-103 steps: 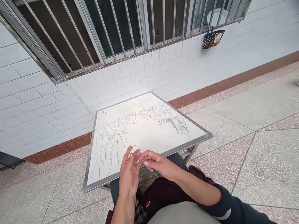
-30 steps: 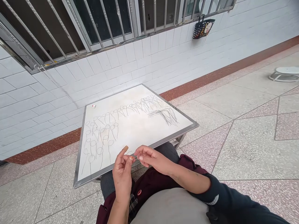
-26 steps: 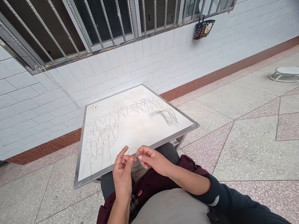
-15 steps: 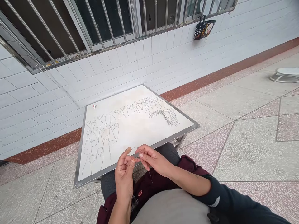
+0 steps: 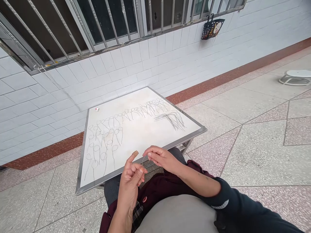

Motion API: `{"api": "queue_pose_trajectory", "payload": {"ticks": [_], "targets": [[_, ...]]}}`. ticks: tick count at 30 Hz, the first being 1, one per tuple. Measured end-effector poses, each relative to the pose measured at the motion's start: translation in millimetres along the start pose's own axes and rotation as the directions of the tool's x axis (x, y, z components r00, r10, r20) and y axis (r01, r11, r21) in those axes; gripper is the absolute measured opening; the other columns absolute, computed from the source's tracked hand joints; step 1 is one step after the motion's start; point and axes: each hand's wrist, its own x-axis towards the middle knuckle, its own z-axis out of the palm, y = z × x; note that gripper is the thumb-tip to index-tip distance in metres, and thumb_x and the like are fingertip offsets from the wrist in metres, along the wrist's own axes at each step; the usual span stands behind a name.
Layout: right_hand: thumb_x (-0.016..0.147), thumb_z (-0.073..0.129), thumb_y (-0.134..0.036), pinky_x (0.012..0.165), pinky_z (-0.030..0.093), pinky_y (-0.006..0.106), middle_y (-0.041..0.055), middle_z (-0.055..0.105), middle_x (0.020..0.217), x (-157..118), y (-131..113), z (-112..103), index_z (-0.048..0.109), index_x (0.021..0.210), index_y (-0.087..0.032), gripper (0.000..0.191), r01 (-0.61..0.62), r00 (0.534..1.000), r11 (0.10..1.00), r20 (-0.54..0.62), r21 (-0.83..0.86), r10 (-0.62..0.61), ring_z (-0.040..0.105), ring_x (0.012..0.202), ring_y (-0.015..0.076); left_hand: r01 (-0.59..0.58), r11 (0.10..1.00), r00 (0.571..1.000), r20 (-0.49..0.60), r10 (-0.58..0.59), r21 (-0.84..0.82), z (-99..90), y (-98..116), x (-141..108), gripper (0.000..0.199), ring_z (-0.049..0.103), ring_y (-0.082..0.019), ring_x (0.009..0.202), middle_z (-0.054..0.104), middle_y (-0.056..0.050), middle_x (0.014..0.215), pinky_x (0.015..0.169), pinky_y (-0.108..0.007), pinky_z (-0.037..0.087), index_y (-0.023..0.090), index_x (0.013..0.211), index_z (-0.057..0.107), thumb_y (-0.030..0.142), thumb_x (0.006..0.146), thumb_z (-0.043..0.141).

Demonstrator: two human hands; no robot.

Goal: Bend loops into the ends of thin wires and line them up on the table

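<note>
White tiled wall behind; pale metal-edged table (image 5: pixel 143 139) below, looped wires (image 5: pixel 115 148) far and left, loose strands (image 5: pixel 170 119) right. Thin wire (image 5: pixel 143 159) between the hands over the near edge. Left hand (image 5: pixel 130 183) partly curled, thumb pinching the wire against fingers; right hand (image 5: pixel 167 161) half-curled at its upper part, grip unclear. Good handling, I judge: steady left pinch, light right-hand guidance, no kinks.

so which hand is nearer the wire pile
Right: the right hand is on the person's side of the wire pile, the left hand farther off, to its left.
</note>
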Motion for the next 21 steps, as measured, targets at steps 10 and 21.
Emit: {"api": "queue_pose_trajectory", "payload": {"ticks": [10,21], "targets": [[0.092,0.049,-0.041,0.049,0.031,0.019,-0.0027,0.049,0.069,-1.6,-6.2,-21.7,0.066,0.101,-0.019,0.029,0.028,0.983,0.980,0.185,-0.198,0.009,0.039,0.054,0.0068,0.081,0.993,0.980,0.176,-0.095,0.083,-3.8,16.8,3.2,0.058,0.042,-0.005,0.046,0.063,-0.002,0.080,0.044,-0.020,0.024,0.030,0.140,0.036,0.031,0.087,0.058],[0.092,0.048,-0.031,0.059,0.037,0.022,-0.0007,0.055,0.071,-5.8,-16.8,-30.5,0.070,0.092,-0.019,0.026,0.141,0.977,0.915,0.204,-0.379,-0.066,0.049,0.061,0.0096,0.160,0.975,0.942,0.270,-0.198,0.157,-5.7,25.2,9.0,0.055,0.029,-0.004,0.042,0.061,0.000,0.069,0.043,-0.021,0.018,0.024,0.136,0.043,0.029,0.085,0.060]]}}
